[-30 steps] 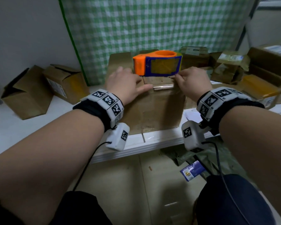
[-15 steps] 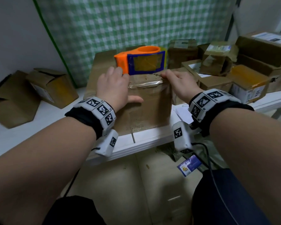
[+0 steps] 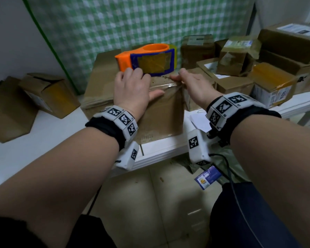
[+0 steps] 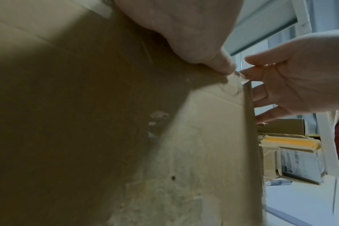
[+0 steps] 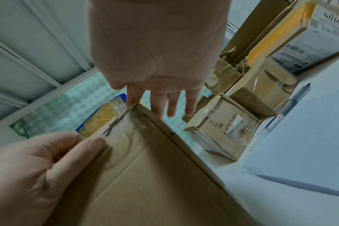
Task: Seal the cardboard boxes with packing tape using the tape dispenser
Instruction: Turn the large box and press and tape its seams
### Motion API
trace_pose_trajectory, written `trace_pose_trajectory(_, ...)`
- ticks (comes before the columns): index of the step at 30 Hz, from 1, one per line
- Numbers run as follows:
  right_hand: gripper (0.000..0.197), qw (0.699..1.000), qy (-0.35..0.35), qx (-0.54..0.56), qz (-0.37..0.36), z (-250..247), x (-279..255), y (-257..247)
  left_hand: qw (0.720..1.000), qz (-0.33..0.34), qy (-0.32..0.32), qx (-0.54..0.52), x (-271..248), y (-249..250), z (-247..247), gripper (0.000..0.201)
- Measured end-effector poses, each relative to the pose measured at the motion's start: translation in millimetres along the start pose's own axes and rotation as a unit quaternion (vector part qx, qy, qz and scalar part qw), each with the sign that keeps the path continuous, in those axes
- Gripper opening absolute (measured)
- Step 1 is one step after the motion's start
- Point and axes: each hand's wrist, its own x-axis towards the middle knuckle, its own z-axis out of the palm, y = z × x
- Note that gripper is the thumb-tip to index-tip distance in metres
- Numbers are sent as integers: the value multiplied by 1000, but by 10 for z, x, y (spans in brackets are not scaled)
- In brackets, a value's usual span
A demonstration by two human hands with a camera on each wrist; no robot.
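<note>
Head view: left hand point(image 3: 132, 92) flat, pressing clear tape point(image 3: 166, 85) on cardboard box point(image 3: 161, 115) at desk point(image 3: 43, 140) front edge; right hand point(image 3: 193, 86) pinches tape end. Advice: keep strip taut, rub toward right corner, no wrinkles.

Overall light: dim and cool, so your colours look muted.
Shadow: in the left wrist view your left hand point(image 4: 184, 30) throws a broad dark patch over the cardboard box point(image 4: 203, 152) beneath it.
Glare: faint sheen on the packing tape point(image 3: 166, 85) between your hands.
Blur: checked curtain point(image 3: 132, 24) beyond your hands is smeared.
Distortion: your forearms bulge at the head view's lower edge.
</note>
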Motion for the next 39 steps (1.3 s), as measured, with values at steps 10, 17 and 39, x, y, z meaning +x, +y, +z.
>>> trace_pose_trajectory(10,51,1000,-10,-3,1,-17,6,59,996,-63,-54,-43,215,236,-75,72)
trace_pose_trajectory(17,53,999,-11,38,-11,15,40,159,999,-18,24,41,127,301,80,68)
trace_pose_trajectory(39,64,997,-44,59,14,12,30,121,999,-46,16,-26,214,470,87,67)
